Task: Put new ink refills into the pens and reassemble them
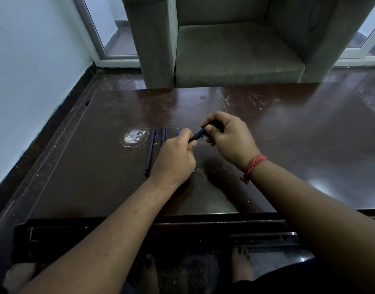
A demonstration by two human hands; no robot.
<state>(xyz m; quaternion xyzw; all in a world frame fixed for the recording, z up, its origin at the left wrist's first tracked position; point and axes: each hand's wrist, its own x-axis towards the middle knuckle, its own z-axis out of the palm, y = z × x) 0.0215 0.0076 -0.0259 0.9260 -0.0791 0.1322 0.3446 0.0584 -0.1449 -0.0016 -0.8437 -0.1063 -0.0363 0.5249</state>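
In the head view, a black pen (pixel 200 133) is held above the dark brown table (pixel 288 128) between both hands. The left hand (pixel 175 154) is closed around the pen's lower end, pinched between thumb and fingers. The right hand (pixel 229 134) is closed around the upper end, with the thumb pressed against the barrel. The pen is tilted, rising from the left hand toward the right.

Just left of the left hand, a second black pen (pixel 150 151) is laid flat on the table, pointing away from the person. Between that pen and the left hand, a third pen (pixel 163 135) is seen, its lower part hidden behind the left hand. A thin blue piece (pixel 177 131) is visible just beyond the left hand's knuckles; what it is cannot be told.

A red thread band (pixel 253 166) is worn on the right wrist. A white worn patch (pixel 133 136) is found on the table left of the pens. A grey armchair (pixel 235 49) is placed beyond the table.
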